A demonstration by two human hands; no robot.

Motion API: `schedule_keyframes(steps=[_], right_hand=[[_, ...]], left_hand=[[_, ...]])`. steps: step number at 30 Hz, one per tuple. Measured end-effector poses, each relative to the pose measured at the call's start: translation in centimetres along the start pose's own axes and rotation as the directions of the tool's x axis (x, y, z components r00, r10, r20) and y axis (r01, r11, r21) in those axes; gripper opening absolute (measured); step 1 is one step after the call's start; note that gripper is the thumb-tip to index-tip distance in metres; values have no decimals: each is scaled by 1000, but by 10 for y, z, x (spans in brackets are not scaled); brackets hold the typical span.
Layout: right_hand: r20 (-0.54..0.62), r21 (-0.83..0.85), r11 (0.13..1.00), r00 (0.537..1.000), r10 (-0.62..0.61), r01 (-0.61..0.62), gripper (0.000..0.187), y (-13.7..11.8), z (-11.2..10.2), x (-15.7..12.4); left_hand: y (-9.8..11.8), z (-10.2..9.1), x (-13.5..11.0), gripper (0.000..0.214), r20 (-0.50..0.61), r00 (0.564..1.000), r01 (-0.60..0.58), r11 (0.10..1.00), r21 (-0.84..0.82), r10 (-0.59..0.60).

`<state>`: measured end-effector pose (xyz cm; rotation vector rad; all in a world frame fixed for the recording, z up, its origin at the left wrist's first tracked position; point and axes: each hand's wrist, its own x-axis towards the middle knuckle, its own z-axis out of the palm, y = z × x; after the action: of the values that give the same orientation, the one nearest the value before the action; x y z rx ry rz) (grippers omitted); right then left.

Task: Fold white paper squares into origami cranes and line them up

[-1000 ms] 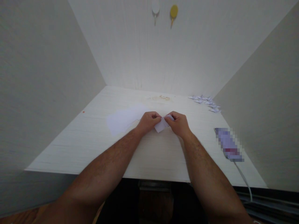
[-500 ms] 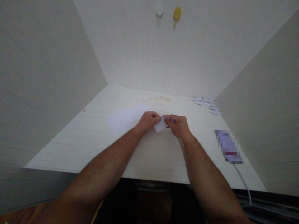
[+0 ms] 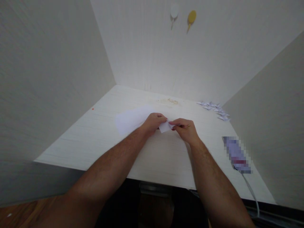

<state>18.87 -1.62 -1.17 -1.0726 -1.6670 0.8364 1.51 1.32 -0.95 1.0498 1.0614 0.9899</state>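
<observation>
Both my hands meet over the middle of a white table [image 3: 99, 139]. My left hand [image 3: 153, 122] is closed, pinching the left end of a small white piece of paper [image 3: 164, 126]. My right hand [image 3: 185, 129] is closed too, its fingertips pinching the paper's right end. The paper is folded and partly hidden by my fingers. Just left of my left hand lie flat white paper sheets [image 3: 130, 119].
Several small folded paper pieces [image 3: 215, 108] lie at the back right corner. A blurred flat device [image 3: 237, 154] with a white cable [image 3: 251, 193] lies by the right wall. Pale walls close in three sides; a white hook [image 3: 174, 12] and a yellow hook [image 3: 191, 17] hang on the back wall.
My hands have stayed together on the small paper, the right fingers sliding flatter over it. The camera has turned a little to the left, so everything sits further right in view.
</observation>
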Motion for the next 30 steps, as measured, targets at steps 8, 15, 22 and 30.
schedule_keyframes(steps=[8,15,22,30], right_hand=[[3,-26,1000,1000,-14,14,19,1,0,1],[41,-43,998,998,-42,44,21,2,-3,0],[59,-53,998,998,-39,42,18,-4,-5,0],[-32,83,952,954,299,-296,23,-11,1,4]], left_hand=[[1,0,-1,9,9,1000,2,1000,8,-2],[1,-2,0,8,39,999,-5,999,-36,7],[-3,-4,2,19,48,993,-112,992,65,109],[0,-6,-1,21,64,981,-194,927,321,183]])
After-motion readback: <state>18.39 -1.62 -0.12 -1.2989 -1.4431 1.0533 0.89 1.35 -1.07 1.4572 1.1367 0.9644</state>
